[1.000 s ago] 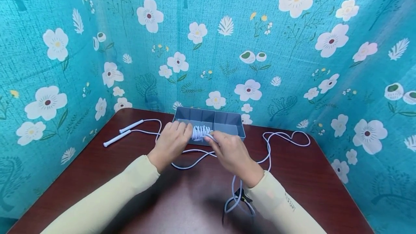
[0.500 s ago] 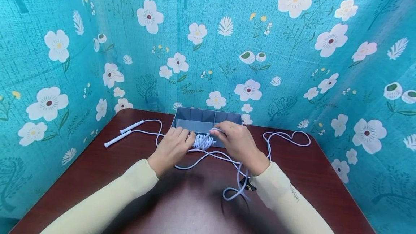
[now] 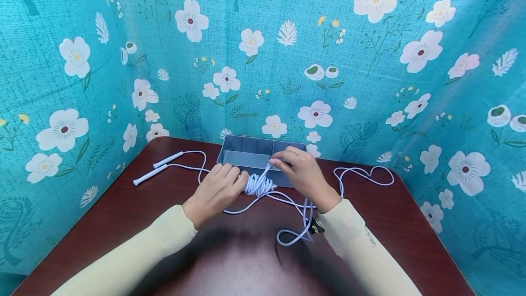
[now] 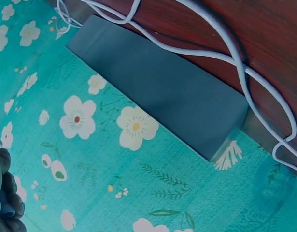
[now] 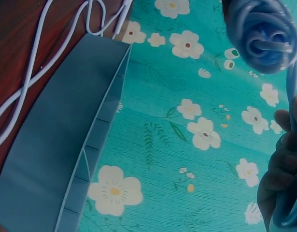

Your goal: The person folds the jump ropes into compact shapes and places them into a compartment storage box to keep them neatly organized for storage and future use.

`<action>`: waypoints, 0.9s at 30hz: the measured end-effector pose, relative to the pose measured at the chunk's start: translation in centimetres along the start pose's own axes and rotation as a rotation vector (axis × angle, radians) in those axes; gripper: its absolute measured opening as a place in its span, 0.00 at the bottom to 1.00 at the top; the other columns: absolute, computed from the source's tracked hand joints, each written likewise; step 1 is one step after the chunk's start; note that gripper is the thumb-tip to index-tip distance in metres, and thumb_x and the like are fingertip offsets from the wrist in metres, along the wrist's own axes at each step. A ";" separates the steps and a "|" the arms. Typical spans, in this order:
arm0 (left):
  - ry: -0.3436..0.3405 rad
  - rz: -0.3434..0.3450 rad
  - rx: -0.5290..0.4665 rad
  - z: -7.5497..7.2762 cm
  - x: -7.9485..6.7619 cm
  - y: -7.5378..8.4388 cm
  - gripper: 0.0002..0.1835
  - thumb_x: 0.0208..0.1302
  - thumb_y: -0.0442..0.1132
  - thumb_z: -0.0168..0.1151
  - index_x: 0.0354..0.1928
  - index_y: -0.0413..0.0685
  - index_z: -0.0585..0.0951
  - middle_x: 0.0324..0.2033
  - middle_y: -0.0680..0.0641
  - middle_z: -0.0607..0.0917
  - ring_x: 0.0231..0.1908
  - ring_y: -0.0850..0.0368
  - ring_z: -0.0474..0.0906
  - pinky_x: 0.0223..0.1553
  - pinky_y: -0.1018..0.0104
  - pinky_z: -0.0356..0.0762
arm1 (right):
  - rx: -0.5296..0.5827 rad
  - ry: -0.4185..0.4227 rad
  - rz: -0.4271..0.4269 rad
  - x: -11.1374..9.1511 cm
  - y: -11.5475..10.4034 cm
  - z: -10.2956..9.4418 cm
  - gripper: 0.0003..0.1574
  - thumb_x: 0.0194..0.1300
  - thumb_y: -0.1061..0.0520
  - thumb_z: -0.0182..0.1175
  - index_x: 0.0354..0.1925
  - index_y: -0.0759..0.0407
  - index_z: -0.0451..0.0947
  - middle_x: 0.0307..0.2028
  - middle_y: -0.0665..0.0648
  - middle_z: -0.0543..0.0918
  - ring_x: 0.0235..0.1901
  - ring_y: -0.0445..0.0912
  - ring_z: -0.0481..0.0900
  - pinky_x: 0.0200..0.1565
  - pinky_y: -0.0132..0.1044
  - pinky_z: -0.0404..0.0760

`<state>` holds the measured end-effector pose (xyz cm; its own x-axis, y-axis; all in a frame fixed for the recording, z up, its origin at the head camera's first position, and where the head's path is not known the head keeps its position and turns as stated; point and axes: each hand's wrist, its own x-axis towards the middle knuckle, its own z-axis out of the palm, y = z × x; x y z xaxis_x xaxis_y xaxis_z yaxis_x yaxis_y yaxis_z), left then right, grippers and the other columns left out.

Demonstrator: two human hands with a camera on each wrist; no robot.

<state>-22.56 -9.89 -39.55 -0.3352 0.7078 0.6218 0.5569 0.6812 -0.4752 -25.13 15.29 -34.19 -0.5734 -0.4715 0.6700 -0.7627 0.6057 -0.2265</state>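
Floral cloth (image 3: 255, 86) hangs at twelve o'clock; left hand (image 3: 215, 192) grips coiled rope (image 3: 256, 186), right hand (image 3: 305, 175) pinches its strand (image 3: 266, 172).

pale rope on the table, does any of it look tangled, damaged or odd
No damage shows. The loose strands look untidy, crossing in front of the tray, while the wound bundle is gathered into turns. Whether the crossings are knotted, I cannot tell.

teal cloth (image 3: 263, 81) (scattered with white flowers (image 3: 315, 114)) backs and flanks a dark reddish-brown table (image 3: 255, 250), its top shiny in front.
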 end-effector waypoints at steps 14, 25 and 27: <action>0.031 -0.021 0.030 -1.9 1.0 0.6 0.14 0.59 0.36 0.64 0.45 0.40 0.76 0.30 0.44 0.76 0.29 0.50 0.71 0.29 0.62 0.70 | 0.189 -0.046 0.139 -0.6 1.1 2.7 0.14 0.71 0.48 0.56 0.38 0.52 0.86 0.29 0.42 0.77 0.30 0.37 0.73 0.34 0.36 0.77; 0.087 -0.077 -0.037 -1.9 1.4 0.5 0.09 0.67 0.34 0.50 0.44 0.37 0.76 0.29 0.43 0.76 0.27 0.49 0.70 0.25 0.61 0.66 | 0.462 -0.055 0.212 -1.8 0.5 5.8 0.15 0.76 0.55 0.47 0.37 0.53 0.80 0.29 0.45 0.78 0.31 0.42 0.76 0.37 0.37 0.75; 0.100 -0.099 -0.048 -1.9 1.6 0.4 0.10 0.69 0.33 0.45 0.43 0.37 0.76 0.28 0.43 0.75 0.26 0.50 0.70 0.24 0.61 0.65 | 0.511 -0.050 0.234 -2.0 0.1 6.3 0.14 0.77 0.57 0.46 0.39 0.55 0.78 0.26 0.48 0.79 0.28 0.43 0.77 0.33 0.36 0.76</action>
<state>-21.44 -8.81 -37.61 -0.3143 0.6137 0.7243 0.5616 0.7353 -0.3793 -25.99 12.24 -40.05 -0.7490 -0.3992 0.5288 -0.6539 0.3168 -0.6871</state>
